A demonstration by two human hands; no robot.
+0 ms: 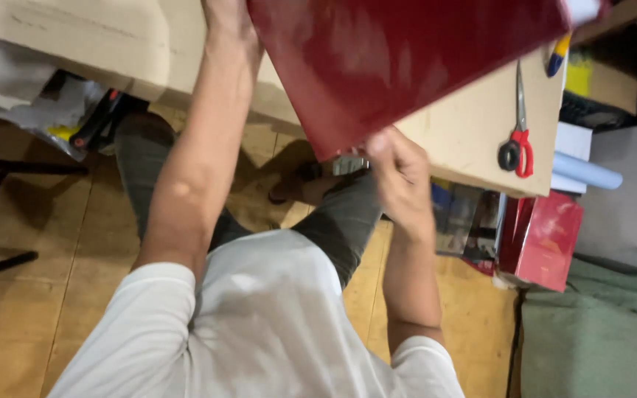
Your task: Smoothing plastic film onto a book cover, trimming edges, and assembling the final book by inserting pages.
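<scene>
Large glossy dark-red sheet of stiff card or board (407, 59), flat, held up above the pale plywood worktop (466, 133). It fills the top centre of the view, tilted, with its long axis running from lower left to upper right; its far end runs out of frame at the top.

Right hand (399, 166) is closed on the sheet's lower near corner, thumb on the upper face, fingers under. This hand is the nearer one, close in to the body. Left hand (228, 18) reaches further out, arm nearly straight, meeting the sheet's left edge at the top of frame; the grip itself is cut off, so cannot tell how it holds.

On the worktop right of the sheet: red-handled scissors (519, 144), blades pointing away. Below the table edge, a red box (543, 239) and a pale blue roll (587, 172). Wooden floor (53, 243) beneath.
</scene>
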